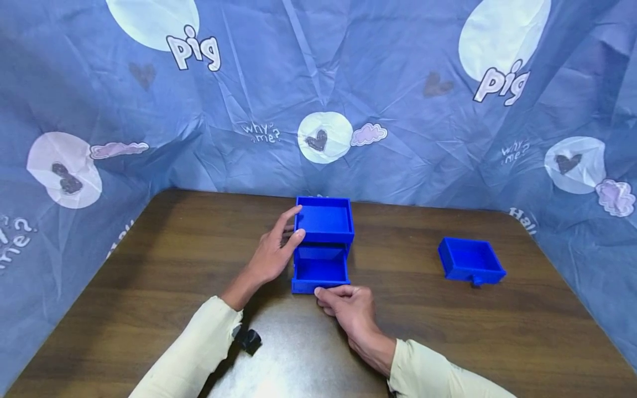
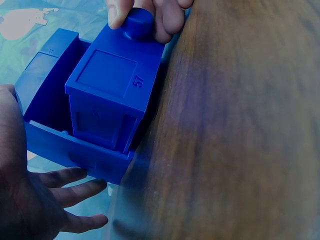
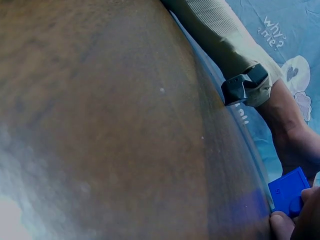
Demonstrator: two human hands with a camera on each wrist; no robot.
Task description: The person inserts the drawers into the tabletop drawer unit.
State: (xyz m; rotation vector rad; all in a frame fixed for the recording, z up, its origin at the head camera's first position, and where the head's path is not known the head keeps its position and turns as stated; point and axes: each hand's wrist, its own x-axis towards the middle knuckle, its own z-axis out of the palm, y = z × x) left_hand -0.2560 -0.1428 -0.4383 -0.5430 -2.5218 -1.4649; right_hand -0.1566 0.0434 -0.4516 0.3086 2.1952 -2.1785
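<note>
Blue cabinet (image 1: 328,237): It stands near the middle of the brown bench (image 1: 199,249), in front of me. Its top is like a shallow tray.
Drawer 57 (image 1: 303,286): It sticks out of the cabinet's front, toward me, with a dark gap above it.
Right grip (image 1: 350,307): Closed in a pinch on the drawer's round knob (image 2: 138,24). The knob is small and looks smooth, so a hard tug could make me slip off.
Left grip (image 1: 273,251): Not wrapped round anything. My thumb and pointing finger touch the cabinet's left side, and other fingers (image 2: 85,193) spread out beside it. If I press too softly, I think the whole cabinet could slide or tip when the drawer sticks.
Crooked drawer: If I pull or push more on one side, it could twist and jam.
Drawer too far out: It could drop off its slot and bang the bench, because only the back end would hold it.
Loose drawer (image 1: 460,272): It sits well apart on my right, its little knob (image 1: 476,281) facing my side. My right sleeve (image 1: 433,362) could bump it if I swing wide.
Black wrist camera (image 1: 249,340): It could knock the bench if my left arm drops.
</note>
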